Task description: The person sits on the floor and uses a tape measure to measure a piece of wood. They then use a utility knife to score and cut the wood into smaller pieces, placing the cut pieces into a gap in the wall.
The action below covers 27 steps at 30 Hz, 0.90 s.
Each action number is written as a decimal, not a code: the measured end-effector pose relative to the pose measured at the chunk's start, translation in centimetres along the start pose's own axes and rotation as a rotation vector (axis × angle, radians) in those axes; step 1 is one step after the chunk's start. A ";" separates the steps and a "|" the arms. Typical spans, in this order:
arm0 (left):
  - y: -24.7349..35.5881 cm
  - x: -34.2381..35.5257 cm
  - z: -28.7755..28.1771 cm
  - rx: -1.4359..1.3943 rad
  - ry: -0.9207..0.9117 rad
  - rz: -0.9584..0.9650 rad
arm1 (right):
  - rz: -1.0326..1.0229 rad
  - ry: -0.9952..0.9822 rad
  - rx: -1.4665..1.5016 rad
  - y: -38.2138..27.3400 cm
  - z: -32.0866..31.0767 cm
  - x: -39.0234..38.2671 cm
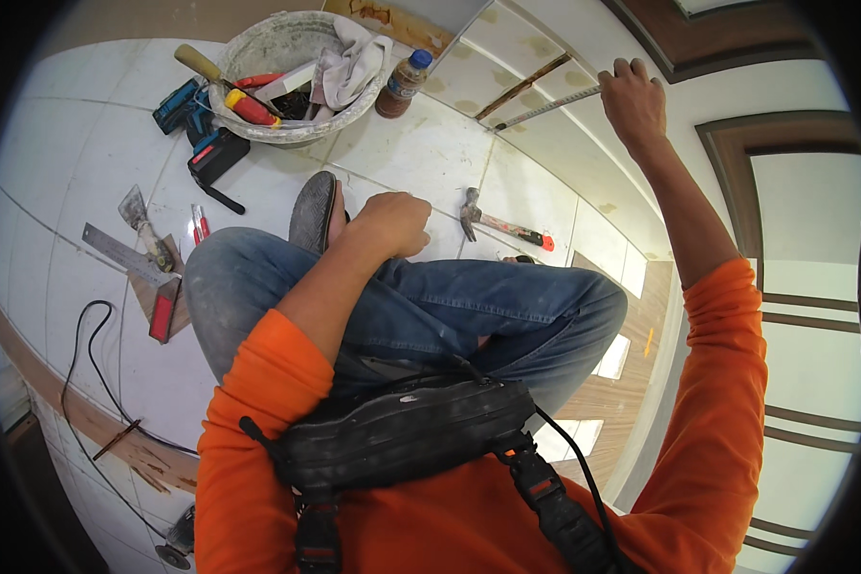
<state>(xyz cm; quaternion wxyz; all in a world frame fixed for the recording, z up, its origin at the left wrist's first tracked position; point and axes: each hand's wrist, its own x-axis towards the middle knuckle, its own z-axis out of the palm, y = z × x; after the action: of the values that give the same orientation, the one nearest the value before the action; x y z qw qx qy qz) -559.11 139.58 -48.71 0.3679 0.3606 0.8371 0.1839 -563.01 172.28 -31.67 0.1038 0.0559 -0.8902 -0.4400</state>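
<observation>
Bucket (301,133), mottled grey-white. Right of it: blue-capped bottle (400,91), reddish-brown; measuring strip (550,106), pale, dark-marked. Left: power drill (199,122), teal-and-black.

I count one left hand (397,222) and one right hand (633,103) of mine, one strip (550,107), one hammer (507,228), one bottle (402,88), one bucket (306,134), one cloth (354,67), one drill (200,124), one square (115,249), one scraper (148,232) and one bag (402,435); the slim red tools (197,231) are too small to count.
</observation>
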 end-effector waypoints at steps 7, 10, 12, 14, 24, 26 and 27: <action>-1.1 0.5 1.2 -0.018 0.155 0.087 | 0.005 -0.030 0.018 -1.5 0.6 1.4; -1.0 0.6 1.2 -0.014 0.148 0.084 | 0.020 -0.042 0.009 -1.7 0.4 1.8; -1.0 0.6 1.2 -0.026 0.139 0.074 | 0.020 -0.021 0.014 -1.6 0.7 2.0; -0.7 0.4 0.6 -0.016 0.062 0.028 | 0.018 -0.011 0.011 -1.4 0.9 2.3; -0.7 0.6 0.6 -0.003 0.028 0.026 | 0.032 0.002 -0.023 -0.7 2.7 2.3; -1.4 0.9 1.6 0.002 0.144 0.085 | 0.018 0.030 -0.025 -0.6 3.0 2.4; -1.6 1.1 2.1 0.005 0.202 0.114 | 0.014 0.038 -0.027 -0.6 3.1 2.5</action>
<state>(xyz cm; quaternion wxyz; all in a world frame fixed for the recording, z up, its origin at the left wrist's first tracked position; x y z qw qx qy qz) -558.85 139.38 -51.56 0.2699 0.3884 0.8485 0.2376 -566.19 173.84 -33.66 0.1247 0.0565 -0.8825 -0.4499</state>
